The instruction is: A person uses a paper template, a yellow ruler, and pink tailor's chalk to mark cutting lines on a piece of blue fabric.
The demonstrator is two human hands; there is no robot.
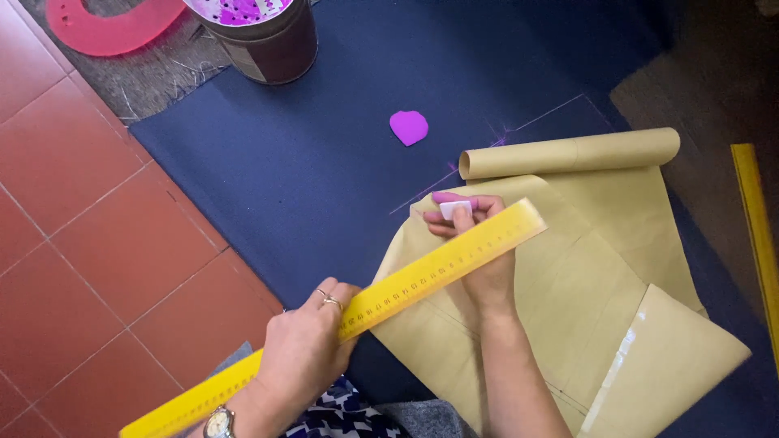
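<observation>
floor: red-brown tiles [97, 243] fill the left side, with a strip of grey matting above them.
pink ring: a flat pink curved template [114, 28] lies on the matting at the top left, cut off by the frame edge.
tin: a dark round tin [272, 45] with a purple-and-white top stands at the upper edge of the navy cloth.
navy cloth: a dark blue fabric [324, 162] is spread over the floor, faint chalk lines crossing near its middle.
left hand: the left hand [304, 345], rings on one finger and a watch at the wrist, is curled over the near part of the ruler, pressing it down.
ruler: a long yellow ruler [406, 284] runs slantwise from lower left up to the paper.
purple chalk: a small purple piece [409, 126] lies alone on the cloth, well apart from both hands.
right hand: the right hand [475, 243] pinches a small white chalk [454, 209] at the ruler's far edge.
paper: tan pattern paper [600, 276] lies on the cloth, its top end rolled up.
far right: a second yellow strip [759, 227] lies along the edge.
</observation>
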